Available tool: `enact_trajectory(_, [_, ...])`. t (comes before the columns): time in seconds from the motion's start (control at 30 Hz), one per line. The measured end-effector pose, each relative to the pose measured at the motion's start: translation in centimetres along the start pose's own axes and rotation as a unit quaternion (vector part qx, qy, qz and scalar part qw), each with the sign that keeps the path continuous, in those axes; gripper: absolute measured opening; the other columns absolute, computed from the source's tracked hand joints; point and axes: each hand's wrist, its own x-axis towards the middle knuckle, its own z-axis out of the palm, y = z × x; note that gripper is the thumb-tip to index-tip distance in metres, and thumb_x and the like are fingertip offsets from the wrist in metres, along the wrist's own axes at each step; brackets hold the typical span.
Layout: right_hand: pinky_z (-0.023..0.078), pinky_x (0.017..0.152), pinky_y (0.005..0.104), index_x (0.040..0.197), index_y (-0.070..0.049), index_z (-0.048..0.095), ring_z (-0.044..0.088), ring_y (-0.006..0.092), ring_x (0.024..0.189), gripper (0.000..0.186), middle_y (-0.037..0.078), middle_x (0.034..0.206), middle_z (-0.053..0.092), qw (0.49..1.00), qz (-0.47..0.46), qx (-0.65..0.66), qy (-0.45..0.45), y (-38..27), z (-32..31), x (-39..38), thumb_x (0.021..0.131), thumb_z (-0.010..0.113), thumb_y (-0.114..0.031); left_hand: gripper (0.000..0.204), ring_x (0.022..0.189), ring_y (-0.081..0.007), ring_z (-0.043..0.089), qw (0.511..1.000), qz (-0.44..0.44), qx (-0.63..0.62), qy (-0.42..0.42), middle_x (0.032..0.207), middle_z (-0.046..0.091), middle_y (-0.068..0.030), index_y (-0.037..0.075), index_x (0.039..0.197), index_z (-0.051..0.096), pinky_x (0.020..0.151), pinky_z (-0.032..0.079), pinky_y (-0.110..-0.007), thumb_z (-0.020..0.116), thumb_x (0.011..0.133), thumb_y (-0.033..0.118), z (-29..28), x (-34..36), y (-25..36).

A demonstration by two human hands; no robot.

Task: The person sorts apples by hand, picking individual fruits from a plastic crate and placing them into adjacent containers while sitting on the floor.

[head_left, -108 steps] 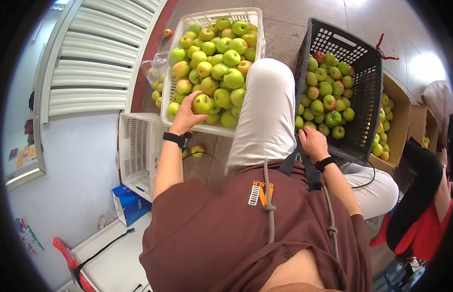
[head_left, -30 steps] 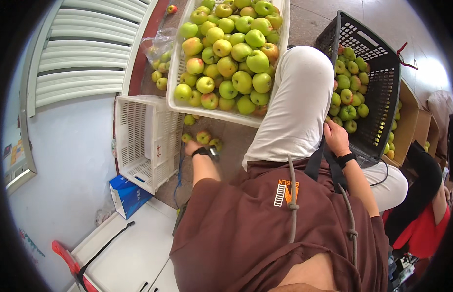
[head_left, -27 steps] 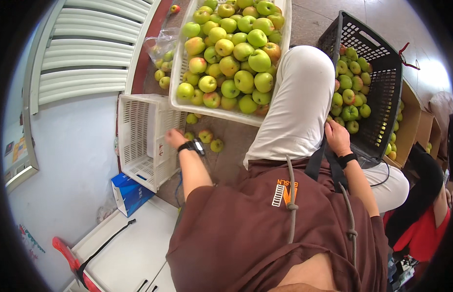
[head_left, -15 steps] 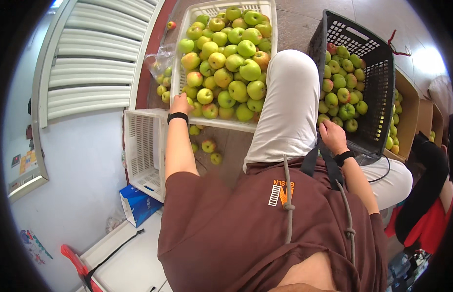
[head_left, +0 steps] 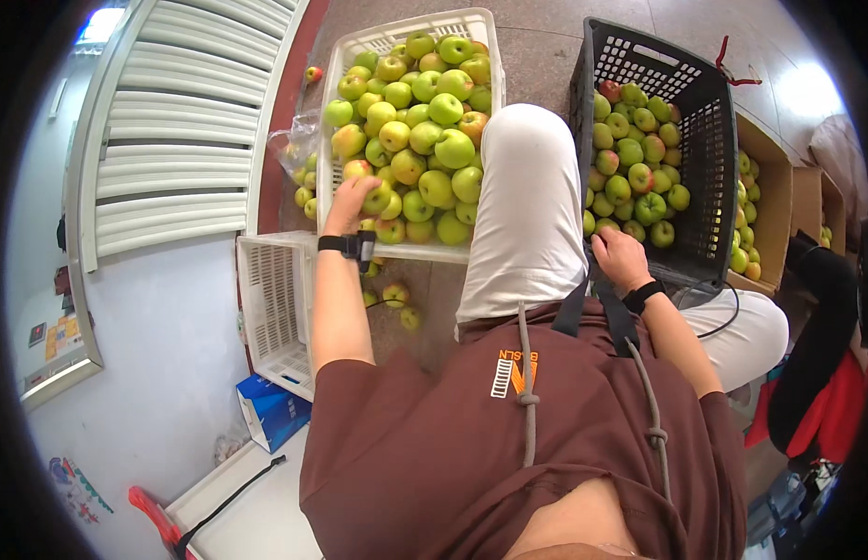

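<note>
Facing two loaded crates, a person in a brown top [head_left: 424, 457] with grey cords has both forearms stretched forward, and one knee in white trousers [head_left: 529, 201] juts up between the crates. Closest in, black straps [head_left: 620, 322] lie over the lap, just beside the right hand [head_left: 622, 259], whose fingers are bent at the near corner of a black crate [head_left: 718, 187]. Inside that crate lies a heap of green and red-blushed apples [head_left: 630, 152], well below its far rim. The left hand [head_left: 347, 203], with a black device strapped at its wrist, reaches over the near left corner of a white crate [head_left: 424, 252], fingers curved against a yellow-green apple [head_left: 377, 198]. From where I stand I cannot tell whether either hand has really closed on anything. More apples are heaped across the white crate. A few loose ones lie on the brown floor [head_left: 434, 289] just in front of it, and to their left another white crate [head_left: 275, 294] stands near a blue and white bag [head_left: 270, 413].

Farther off, a clear plastic bag [head_left: 298, 145] lies by the loaded white crate's left side. Past the black crate, on the right, comes a cardboard box [head_left: 774, 201] of apples, then a second person's red clothing [head_left: 830, 411].
</note>
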Motion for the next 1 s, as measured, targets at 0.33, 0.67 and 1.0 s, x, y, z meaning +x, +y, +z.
enact_trajectory(0.33, [0.047, 0.065, 0.0447, 0.078, -0.004, 0.058, 0.059, 0.0363, 0.072, 0.024, 0.017, 0.075, 0.062, 0.999, -0.002, 0.034, 0.015, 0.7, 0.3, -0.1, 0.082, 0.052, -0.027, 0.042, 0.084, -0.0363, 0.062, 0.862, -0.104, -0.436, -0.237, 0.096, 0.06, -0.0151, 0.004, 0.108, 0.05, 0.054, 0.052, -0.039, 0.041, 0.086, 0.039, 5.8, 1.0, 4.3])
enact_trajectory(0.67, [0.052, 0.062, 0.0307, 0.122, -0.006, 0.041, 0.062, 0.0224, 0.077, 0.045, 0.014, 0.105, 0.055, 0.627, 0.112, 0.753, -0.163, -2.7, -6.6, 1.1, 0.094, 0.039, -0.041, 0.04, 0.119, -0.0228, 0.044, 0.905, 0.34, -0.157, -0.202, 0.128, 0.045, -0.0133, 0.001, 0.125, 0.044, 0.096, 0.039, -0.038, 0.048, 0.085, 0.006, 16.3, -14.0, 13.6])
enact_trajectory(1.0, [0.05, 0.053, 0.0311, 0.105, -0.007, 0.051, 0.058, 0.0285, 0.074, 0.03, 0.013, 0.096, 0.056, 0.397, 0.265, 0.876, 0.064, 8.6, -7.4, 1.9, 0.086, 0.056, -0.03, 0.024, 0.103, -0.0202, 0.054, 0.941, 0.247, -0.231, -0.005, 0.109, 0.056, -0.0101, 0.002, 0.11, 0.051, 0.081, 0.046, -0.035, 0.053, 0.089, 0.013, 9.8, -4.9, 13.3])
